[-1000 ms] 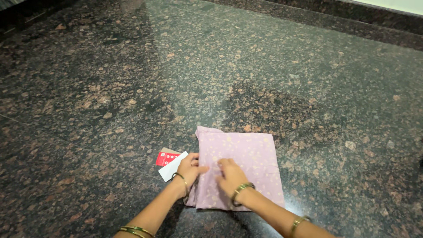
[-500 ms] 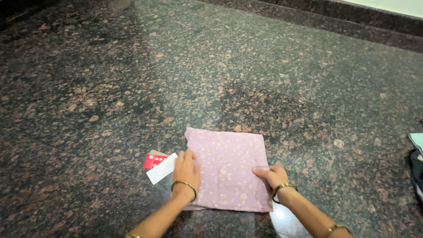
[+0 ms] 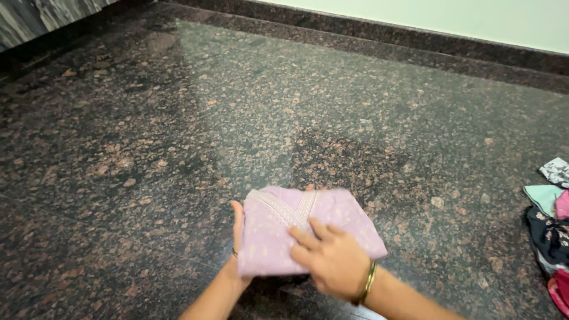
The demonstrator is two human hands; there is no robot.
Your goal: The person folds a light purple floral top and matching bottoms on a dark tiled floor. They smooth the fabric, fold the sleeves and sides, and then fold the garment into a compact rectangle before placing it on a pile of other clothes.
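Granite floor [image 3: 178, 118]. We judge folded lilac garment [image 3: 320, 219] soft, light; left hand [image 3: 238, 228] cups its edge, right hand [image 3: 332, 261] presses flat, fingers extended.

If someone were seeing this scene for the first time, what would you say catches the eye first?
The eye lands first on the folded lilac garment low in the middle, pale against the dark speckled granite floor. The left hand cups its left edge while the right hand, with a gold bangle at the wrist, presses on top. At the right edge lies a heap of mixed coloured clothes.
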